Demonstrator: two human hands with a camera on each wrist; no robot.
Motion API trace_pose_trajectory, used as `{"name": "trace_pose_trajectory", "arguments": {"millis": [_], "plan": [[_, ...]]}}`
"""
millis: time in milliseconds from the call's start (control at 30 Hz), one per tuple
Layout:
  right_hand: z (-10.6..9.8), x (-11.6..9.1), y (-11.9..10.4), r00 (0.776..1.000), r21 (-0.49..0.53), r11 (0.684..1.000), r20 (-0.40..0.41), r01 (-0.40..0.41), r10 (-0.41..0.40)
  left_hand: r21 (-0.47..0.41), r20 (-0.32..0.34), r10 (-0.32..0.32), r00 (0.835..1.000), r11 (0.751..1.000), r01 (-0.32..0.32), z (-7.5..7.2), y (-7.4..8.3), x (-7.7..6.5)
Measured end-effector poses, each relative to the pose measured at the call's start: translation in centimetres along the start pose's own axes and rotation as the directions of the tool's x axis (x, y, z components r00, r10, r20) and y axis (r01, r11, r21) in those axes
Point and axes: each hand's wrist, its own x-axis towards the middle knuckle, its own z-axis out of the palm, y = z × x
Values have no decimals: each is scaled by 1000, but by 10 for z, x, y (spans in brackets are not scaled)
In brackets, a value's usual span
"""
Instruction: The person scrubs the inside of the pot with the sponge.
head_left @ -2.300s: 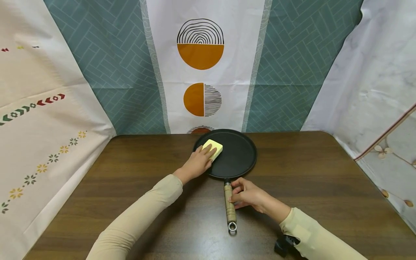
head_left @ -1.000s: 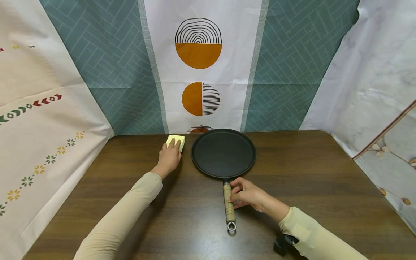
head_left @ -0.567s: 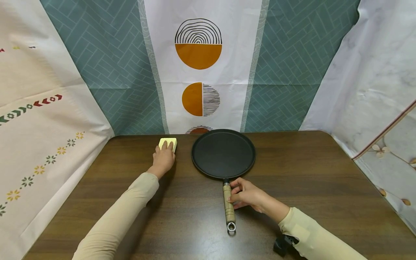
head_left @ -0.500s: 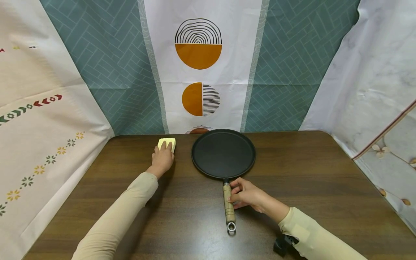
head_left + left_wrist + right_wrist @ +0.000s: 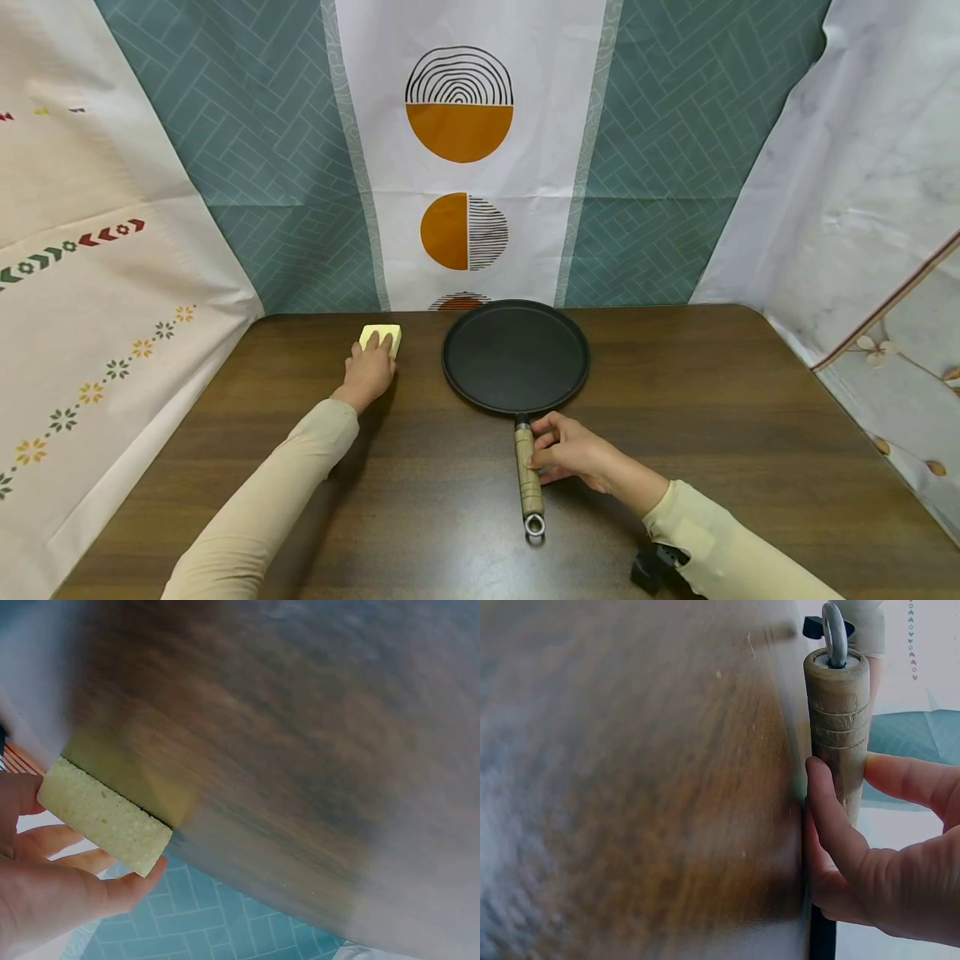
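A pale yellow sponge is at the back left of the table, with my left hand gripping it from above. The left wrist view shows thumb and fingers around the sponge, its flat face on the tabletop. To its right lies a round black flat pan, its wooden handle pointing toward me. My right hand holds that handle from the right side. Up close in the right wrist view, thumb and fingers pinch the handle, which ends in a metal ring.
The dark wooden table runs back to a hanging cloth with orange and black patterns. Patterned white cloths hang at the left and right sides. A black device sits under the right sleeve.
My left hand has carried the sponge off the pan to the table at the left, then slid it slightly nearer. The right hand and pan have stayed in place.
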Motion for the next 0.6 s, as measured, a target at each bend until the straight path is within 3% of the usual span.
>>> {"name": "trace_pose_trajectory", "arguments": {"millis": [400,600], "plan": [[0,-1,-2,1000,-19,1000,6,-4,4,-8,33,-28,999,1000,28,1,0,-1],[-12,0,-7,998,-185,982,61,42,-31,26,-31,12,999,1000,-11,0,2,-6]]}}
